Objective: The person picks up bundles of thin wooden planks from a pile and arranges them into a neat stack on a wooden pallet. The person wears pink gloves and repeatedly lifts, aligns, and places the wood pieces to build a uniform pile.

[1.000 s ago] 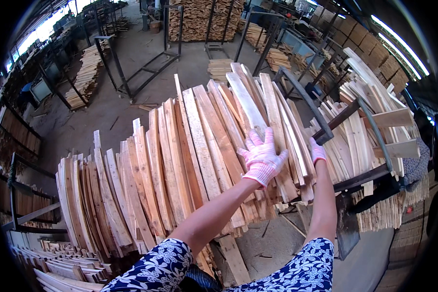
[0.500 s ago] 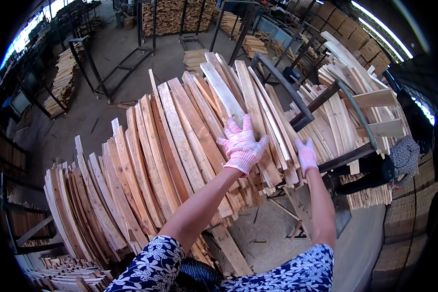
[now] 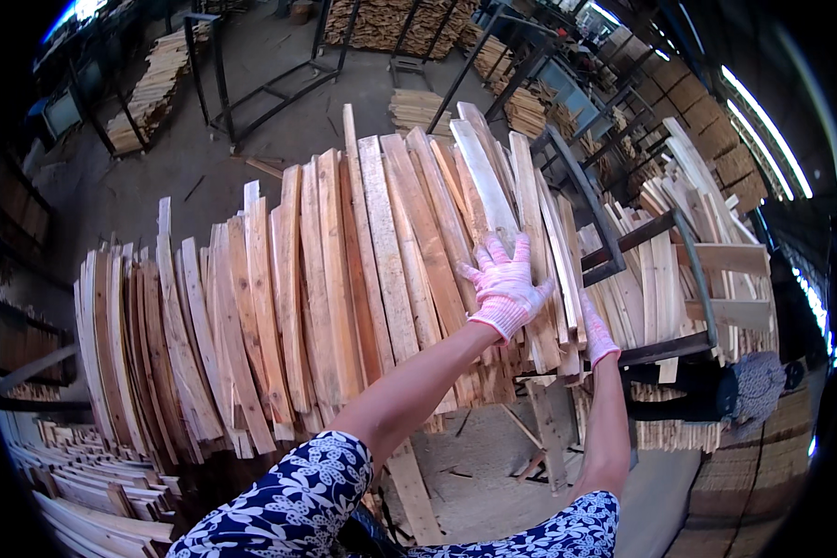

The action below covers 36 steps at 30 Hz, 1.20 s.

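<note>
A broad row of wooden boards [image 3: 321, 270] lies side by side before me, their long edges running away from me. My left hand [image 3: 507, 286], in a pink-and-white knit glove, presses on the boards toward the right of the row. Its fingers are spread and point at the near end of a pale, whitish board [image 3: 484, 175]. At the right edge of the row my right hand [image 3: 598, 333], gloved alike, is seen edge-on. Its fingers stretch up along the side of the outermost boards, partly turned from view. Neither hand is closed round a board.
A dark metal frame [image 3: 612, 244] stands right of the row, beside another pile of boards [image 3: 646, 279]. Another person [image 3: 756, 391] bends at that pile. Stacked timber [image 3: 749, 474] stands lower right, more slats [image 3: 112, 493] lower left. Empty-looking metal racks [image 3: 279, 93] stand beyond.
The view has turned, so the row and both hands appear farther right and lower. My left hand stays spread by the pale board. The right hand now looks flatter against the row's edge.
</note>
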{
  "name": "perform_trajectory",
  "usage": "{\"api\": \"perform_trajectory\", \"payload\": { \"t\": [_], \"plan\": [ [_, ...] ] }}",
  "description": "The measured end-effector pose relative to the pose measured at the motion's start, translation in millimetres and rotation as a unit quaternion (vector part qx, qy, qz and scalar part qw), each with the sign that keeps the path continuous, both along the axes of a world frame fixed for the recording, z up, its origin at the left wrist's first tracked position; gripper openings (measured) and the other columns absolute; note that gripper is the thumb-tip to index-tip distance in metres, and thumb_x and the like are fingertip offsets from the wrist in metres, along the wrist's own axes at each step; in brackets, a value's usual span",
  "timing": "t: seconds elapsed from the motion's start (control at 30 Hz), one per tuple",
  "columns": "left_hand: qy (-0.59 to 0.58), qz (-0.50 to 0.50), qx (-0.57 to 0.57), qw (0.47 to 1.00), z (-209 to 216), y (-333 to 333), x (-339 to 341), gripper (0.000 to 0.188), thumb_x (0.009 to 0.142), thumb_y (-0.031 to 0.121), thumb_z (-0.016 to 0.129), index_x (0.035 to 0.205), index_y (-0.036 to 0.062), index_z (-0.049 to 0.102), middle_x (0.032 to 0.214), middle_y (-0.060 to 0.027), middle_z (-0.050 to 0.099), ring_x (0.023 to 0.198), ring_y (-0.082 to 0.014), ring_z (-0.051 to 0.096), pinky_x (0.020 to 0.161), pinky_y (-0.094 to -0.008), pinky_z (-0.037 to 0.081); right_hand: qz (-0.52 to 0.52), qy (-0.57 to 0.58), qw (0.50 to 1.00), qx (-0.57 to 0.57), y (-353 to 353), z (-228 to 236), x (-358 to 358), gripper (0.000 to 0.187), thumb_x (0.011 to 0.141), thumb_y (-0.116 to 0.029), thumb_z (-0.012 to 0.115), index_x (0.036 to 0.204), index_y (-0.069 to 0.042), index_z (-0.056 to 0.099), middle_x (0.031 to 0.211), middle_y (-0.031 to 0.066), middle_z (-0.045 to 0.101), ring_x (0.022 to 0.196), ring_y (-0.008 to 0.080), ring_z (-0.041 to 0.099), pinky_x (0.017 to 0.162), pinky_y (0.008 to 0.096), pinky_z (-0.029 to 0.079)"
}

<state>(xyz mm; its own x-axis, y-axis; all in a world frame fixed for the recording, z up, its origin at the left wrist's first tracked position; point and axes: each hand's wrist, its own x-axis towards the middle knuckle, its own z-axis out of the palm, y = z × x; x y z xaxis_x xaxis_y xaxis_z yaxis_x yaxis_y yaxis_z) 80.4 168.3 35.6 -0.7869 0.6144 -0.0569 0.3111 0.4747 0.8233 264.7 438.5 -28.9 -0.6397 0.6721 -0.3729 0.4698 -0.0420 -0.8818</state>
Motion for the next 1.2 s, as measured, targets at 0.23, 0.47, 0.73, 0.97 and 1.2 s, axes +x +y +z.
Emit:
{"api": "perform_trajectory", "payload": {
  "t": [0.23, 0.47, 0.73, 0.97, 1.2],
  "plan": [
    [-0.182, -0.067, 0.130, 0.972, 12.7, -41.1, -34.4, 0.116, 0.077, 0.073, 0.070, 0.163, 0.0146, 0.019, 0.164, -0.0305, 0.012, 0.151, -0.0479, 0.023, 0.124, -0.0512, 0.025, 0.006, -0.026, 0.991, 0.134, -80.5, 29.5, 16.3, 0.069, 0.103, -0.055, 0.050, 0.152, -0.006, 0.044, 0.143, 0.0133, 0.054, 0.129, 0.0258, 0.053, 0.108, 0.0387, 0.043],
    [0.000, -0.012, -0.102, 0.995, 40.6, -44.0, -3.1, 0.120, 0.073, 0.068, 0.075, 0.160, 0.0062, 0.020, 0.147, -0.0380, 0.031, 0.136, -0.0514, 0.042, 0.111, -0.0508, 0.041, -0.063, 0.004, 0.996, 0.058, -150.2, 28.8, 6.6, 0.072, 0.098, -0.059, 0.059, 0.146, -0.006, 0.046, 0.125, 0.0149, 0.064, 0.111, 0.0217, 0.062, 0.092, 0.0360, 0.052],
    [0.007, 0.009, -0.114, 0.993, 43.0, -40.6, 6.1, 0.117, 0.074, 0.066, 0.077, 0.160, 0.0080, 0.023, 0.151, -0.0380, 0.027, 0.136, -0.0505, 0.042, 0.111, -0.0500, 0.041, -0.062, 0.043, 0.997, 0.033, -144.7, 19.5, 4.9, 0.074, 0.098, -0.058, 0.059, 0.148, -0.005, 0.043, 0.126, 0.0131, 0.063, 0.110, 0.0215, 0.063, 0.091, 0.0348, 0.053],
    [-0.043, -0.019, 0.003, 0.999, 22.8, -66.0, -0.5, 0.117, 0.074, 0.064, 0.077, 0.162, 0.0117, 0.021, 0.159, -0.0412, 0.015, 0.143, -0.0566, 0.032, 0.118, -0.0488, 0.034, -0.044, 0.012, 0.993, 0.113, -175.5, 49.9, 5.8, 0.070, 0.099, -0.058, 0.057, 0.144, -0.005, 0.046, 0.132, 0.0146, 0.060, 0.116, 0.0250, 0.060, 0.097, 0.0398, 0.050],
    [-0.092, -0.074, 0.067, 0.991, -6.0, -135.6, 38.4, 0.119, 0.074, 0.056, 0.080, 0.164, 0.0146, 0.014, 0.160, -0.0386, 0.010, 0.150, -0.0519, 0.020, 0.123, -0.0503, 0.026, -0.035, -0.008, 0.978, 0.206, -265.7, 12.5, 51.1, 0.086, 0.102, -0.054, 0.051, 0.159, 0.000, 0.016, 0.150, 0.0308, 0.043, 0.134, 0.0438, 0.050, 0.114, 0.0435, 0.037]
  ]
}}
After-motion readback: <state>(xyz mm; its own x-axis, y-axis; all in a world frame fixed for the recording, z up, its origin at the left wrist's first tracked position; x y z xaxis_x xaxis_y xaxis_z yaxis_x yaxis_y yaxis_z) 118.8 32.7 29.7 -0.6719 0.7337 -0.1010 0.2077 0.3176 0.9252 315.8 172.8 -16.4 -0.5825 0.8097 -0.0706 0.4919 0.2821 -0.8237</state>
